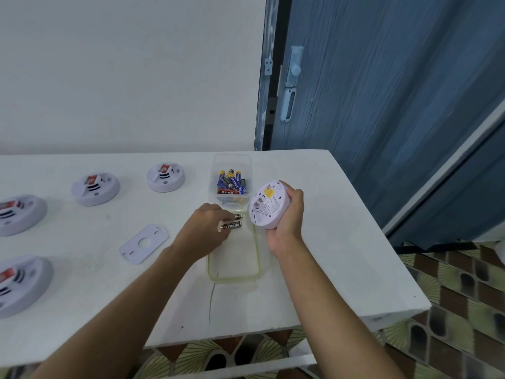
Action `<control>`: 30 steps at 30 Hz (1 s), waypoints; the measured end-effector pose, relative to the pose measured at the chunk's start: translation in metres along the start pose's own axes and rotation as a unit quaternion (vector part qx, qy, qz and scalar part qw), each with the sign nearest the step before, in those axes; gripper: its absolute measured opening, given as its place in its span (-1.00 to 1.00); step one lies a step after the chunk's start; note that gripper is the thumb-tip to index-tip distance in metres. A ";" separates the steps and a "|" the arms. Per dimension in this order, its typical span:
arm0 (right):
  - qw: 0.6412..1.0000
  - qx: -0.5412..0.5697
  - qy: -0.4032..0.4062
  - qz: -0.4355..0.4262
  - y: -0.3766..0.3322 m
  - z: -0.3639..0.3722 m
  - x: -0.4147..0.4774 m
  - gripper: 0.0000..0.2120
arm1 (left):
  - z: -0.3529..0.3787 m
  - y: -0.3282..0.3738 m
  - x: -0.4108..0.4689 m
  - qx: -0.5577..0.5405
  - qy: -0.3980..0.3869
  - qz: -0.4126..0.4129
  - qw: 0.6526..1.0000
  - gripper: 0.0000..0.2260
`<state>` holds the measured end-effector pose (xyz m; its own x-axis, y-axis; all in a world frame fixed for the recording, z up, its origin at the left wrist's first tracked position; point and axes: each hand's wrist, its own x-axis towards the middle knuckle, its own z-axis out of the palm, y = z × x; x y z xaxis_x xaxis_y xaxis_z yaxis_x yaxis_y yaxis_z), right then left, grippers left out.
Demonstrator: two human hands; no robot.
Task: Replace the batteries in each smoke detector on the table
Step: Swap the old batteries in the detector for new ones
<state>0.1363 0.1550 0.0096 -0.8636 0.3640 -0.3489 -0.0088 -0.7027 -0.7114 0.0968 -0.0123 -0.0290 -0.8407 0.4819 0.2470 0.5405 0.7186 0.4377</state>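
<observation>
Left hand (206, 225) pinches two black cylindrical Eveready batteries (231, 222) over the clear plastic lid (233, 272). Right hand (287, 214) grips the round white plastic smoke detector (266, 205) by its rim, empty bay facing up. Batteries look light and slick, so hold mid-barrel; spares sit in the clear tub (231, 164) behind.

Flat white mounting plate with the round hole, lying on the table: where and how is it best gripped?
Flat white mounting plate: it lies flush, so probably pinch across its long edges from above, tipping one edge up first.

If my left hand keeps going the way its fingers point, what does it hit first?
Probably the smoke detector held by the right hand; the left hand with its two batteries points there, though depth is unclear.
</observation>
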 end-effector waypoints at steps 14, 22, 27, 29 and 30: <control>1.000 0.005 0.015 -0.017 -0.018 0.004 0.023 -0.78 | -0.022 0.001 0.101 0.131 -0.048 -0.028 0.990 -0.79; 1.000 0.008 0.006 -0.012 -0.022 0.003 0.035 -0.79 | -0.015 0.001 0.133 0.250 -0.169 -0.090 0.949 -0.84; 1.000 0.012 0.007 -0.017 -0.022 0.000 0.040 -0.78 | -0.015 0.000 0.136 0.269 -0.188 -0.071 0.942 -0.82; 1.000 0.014 0.003 -0.020 -0.022 0.000 0.042 -0.77 | -0.019 0.002 0.134 0.221 -0.176 -0.080 0.956 -0.83; 1.000 0.015 0.000 -0.020 -0.021 0.000 0.042 -0.76 | -0.021 0.003 0.134 0.188 -0.165 -0.089 0.964 -0.84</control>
<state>0.1003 0.1851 0.0103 -0.8619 0.3921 -0.3216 -0.0579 -0.7061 -0.7058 -0.0144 0.0443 0.0234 -0.8985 0.4227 -0.1186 0.4144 0.9058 0.0888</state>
